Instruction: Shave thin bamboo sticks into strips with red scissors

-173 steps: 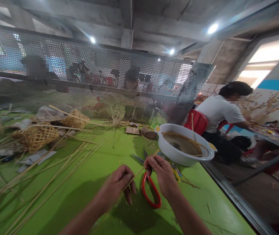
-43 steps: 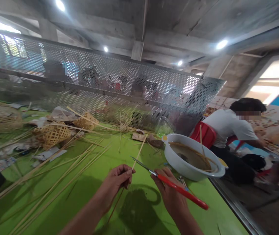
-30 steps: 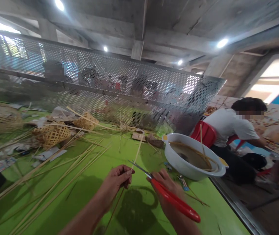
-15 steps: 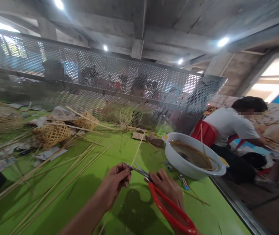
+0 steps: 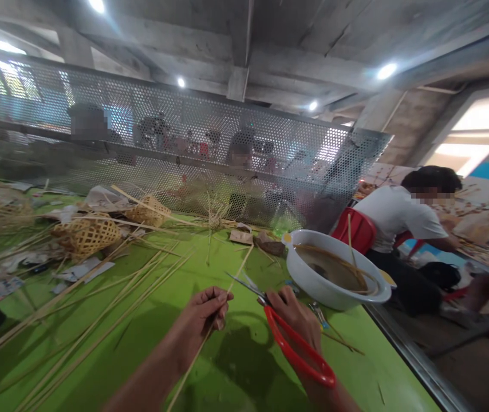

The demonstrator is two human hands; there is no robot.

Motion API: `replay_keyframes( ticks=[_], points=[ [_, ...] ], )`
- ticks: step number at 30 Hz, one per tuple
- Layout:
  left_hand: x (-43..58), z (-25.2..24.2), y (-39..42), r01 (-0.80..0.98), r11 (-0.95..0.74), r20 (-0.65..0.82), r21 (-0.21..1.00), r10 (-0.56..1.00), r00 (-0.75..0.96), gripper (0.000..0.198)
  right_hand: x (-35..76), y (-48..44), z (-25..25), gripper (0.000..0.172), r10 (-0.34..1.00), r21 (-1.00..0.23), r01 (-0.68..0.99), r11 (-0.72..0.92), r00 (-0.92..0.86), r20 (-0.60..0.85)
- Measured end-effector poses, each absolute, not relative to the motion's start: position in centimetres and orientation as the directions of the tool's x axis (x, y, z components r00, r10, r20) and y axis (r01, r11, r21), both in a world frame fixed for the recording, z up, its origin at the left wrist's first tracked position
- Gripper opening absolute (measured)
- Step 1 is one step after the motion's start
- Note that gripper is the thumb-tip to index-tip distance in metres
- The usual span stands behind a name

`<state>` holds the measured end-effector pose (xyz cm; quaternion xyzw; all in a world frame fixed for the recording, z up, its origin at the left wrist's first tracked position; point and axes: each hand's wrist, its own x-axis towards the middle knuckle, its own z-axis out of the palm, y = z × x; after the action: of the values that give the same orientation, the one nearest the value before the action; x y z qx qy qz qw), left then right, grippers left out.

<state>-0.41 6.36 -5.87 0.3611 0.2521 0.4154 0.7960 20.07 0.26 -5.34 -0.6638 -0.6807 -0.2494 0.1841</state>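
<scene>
My left hand [image 5: 210, 309] pinches a thin bamboo strip [image 5: 241, 265], which runs from near the bottom edge up past my fingers toward the back of the table. My right hand [image 5: 294, 315] grips a pair of red-handled scissors [image 5: 302, 352]. Their blades are parted and point up and left, by the strip just beyond my left fingertips; whether they touch it I cannot tell. One handle loop shows below my right hand, while the rest of the grip is covered by my fingers.
On the green table [image 5: 193, 274], long bamboo strips [image 5: 115, 309] lie at left, with woven baskets [image 5: 87, 234] and paper scraps behind. A white basin [image 5: 334, 286] of brownish water stands at right, beside small clips [image 5: 319, 315]. A perforated metal screen [image 5: 210, 154] borders the back; a person [image 5: 407, 217] sits at right.
The scissor blades have drawn away from my left fingertips, up and right along the strip. More of the strip shows above my left hand. The view has shifted slightly.
</scene>
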Motion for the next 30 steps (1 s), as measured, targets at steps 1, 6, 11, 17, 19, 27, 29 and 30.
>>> replay_keyframes(
  ticks=[1, 6, 11, 17, 19, 27, 29, 30],
  points=[
    [-0.4, -5.8, 6.3, -0.481, 0.401, -0.106, 0.78, 0.841, 0.53, 0.017, 20.3, 0.3, -5.3, 0.02, 0.806, 0.083, 0.996, -0.013, -0.039, 0.591],
    [-0.4, -5.3, 6.0, -0.51, 0.418, -0.115, 0.752, 0.844, 0.523, 0.014, 19.9, 0.0, -5.4, 0.024, 0.803, 0.066, 0.997, 0.035, -0.067, 0.593],
    [-0.5, -5.1, 6.0, -0.511, 0.421, -0.108, 0.749, 0.839, 0.533, 0.014, 19.0, 0.0, -5.5, 0.026, 0.833, 0.12, 0.992, 0.048, -0.106, 0.544],
    [-0.5, -4.8, 5.6, -0.473, 0.448, -0.122, 0.759, 0.811, 0.572, 0.014, 20.8, 0.1, -4.4, 0.023, 0.83, 0.029, 0.997, -0.07, 0.042, 0.556],
    [-0.4, -4.8, 5.6, -0.476, 0.455, -0.126, 0.753, 0.809, 0.574, 0.013, 21.3, -0.1, -4.3, 0.025, 0.807, -0.051, 0.996, -0.071, 0.088, 0.583],
    [-0.5, -4.9, 5.9, -0.537, 0.45, -0.102, 0.713, 0.825, 0.556, 0.01, 19.2, 0.0, -5.6, 0.035, 0.85, 0.066, 0.995, 0.073, -0.097, 0.518],
    [-0.6, -5.0, 5.9, -0.533, 0.458, -0.103, 0.712, 0.819, 0.565, 0.009, 19.2, 0.2, -5.6, 0.034, 0.856, 0.064, 0.995, 0.075, -0.097, 0.508],
    [-0.6, -5.0, 5.8, -0.527, 0.463, -0.104, 0.713, 0.813, 0.573, 0.009, 19.5, 0.3, -5.5, 0.033, 0.856, 0.04, 0.997, 0.062, -0.074, 0.512]
  ],
)
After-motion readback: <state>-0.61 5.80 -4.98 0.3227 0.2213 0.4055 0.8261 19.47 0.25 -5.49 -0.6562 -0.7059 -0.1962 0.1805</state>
